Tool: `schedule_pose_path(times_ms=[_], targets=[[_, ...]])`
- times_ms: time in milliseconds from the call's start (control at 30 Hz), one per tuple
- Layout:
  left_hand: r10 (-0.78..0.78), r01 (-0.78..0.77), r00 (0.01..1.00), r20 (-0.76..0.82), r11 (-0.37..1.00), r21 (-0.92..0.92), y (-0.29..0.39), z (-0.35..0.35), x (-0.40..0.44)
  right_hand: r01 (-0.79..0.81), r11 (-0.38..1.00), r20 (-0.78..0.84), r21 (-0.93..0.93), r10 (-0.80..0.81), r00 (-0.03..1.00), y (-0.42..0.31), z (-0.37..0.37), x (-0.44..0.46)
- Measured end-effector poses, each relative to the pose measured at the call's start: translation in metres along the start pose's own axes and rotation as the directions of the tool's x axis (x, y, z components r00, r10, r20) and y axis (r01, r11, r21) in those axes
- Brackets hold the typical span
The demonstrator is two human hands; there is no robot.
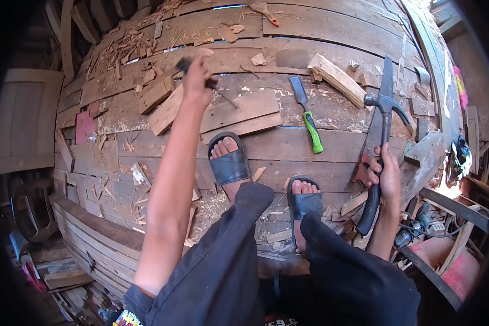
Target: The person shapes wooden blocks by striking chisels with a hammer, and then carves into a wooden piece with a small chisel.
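My right hand (387, 176) is wrapped round the handle of a claw hammer (386, 103), its head pointing away from me. Beneath the hammer lies a handsaw (387, 79), its blade partly covered. My left hand (197, 87), slightly smeared by motion, is closed on a dark object (184, 64) whose kind I cannot make out; a thin metal rod (226, 100) shows beside it. Below and right of that hand is a flat wooden board (242, 113). Between my hands a chisel (312, 130) with a green handle rests on the planks.
Wood blocks (337, 79) and shavings lie scattered over the plank floor (331, 157). A paintbrush (266, 15) is at the far edge. Stacked boards (95, 228) stand at the left, and a power tool with a cord (413, 232) at the right. My sandalled feet (228, 160) are in front.
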State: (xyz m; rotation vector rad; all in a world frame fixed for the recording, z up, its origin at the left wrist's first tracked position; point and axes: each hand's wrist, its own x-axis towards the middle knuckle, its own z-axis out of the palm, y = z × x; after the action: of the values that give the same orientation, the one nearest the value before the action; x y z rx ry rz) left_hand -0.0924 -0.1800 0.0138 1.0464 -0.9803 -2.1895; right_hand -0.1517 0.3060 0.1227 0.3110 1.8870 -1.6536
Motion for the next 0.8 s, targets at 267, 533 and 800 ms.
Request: schedule_pose_path(times_ms=[267,533,800], targets=[[-0.118,-0.300,0.939,0.322,0.171,0.938,0.036,-0.024,-0.030,-0.018,0.993,0.090,-0.114,0.028,0.996,0.000,0.011,-0.002],[-0.387,-0.313,0.830,0.402,0.272,0.910,-0.004,-0.057,-0.042,-0.068,0.987,0.125,-0.143,0.086,0.988,0.011,0.011,0.000],[-0.411,-0.375,0.843,0.347,0.013,0.927,-0.018,-0.027,-0.079,-0.054,0.988,0.147,-0.142,0.075,0.986,0.019,0.011,0.000]])
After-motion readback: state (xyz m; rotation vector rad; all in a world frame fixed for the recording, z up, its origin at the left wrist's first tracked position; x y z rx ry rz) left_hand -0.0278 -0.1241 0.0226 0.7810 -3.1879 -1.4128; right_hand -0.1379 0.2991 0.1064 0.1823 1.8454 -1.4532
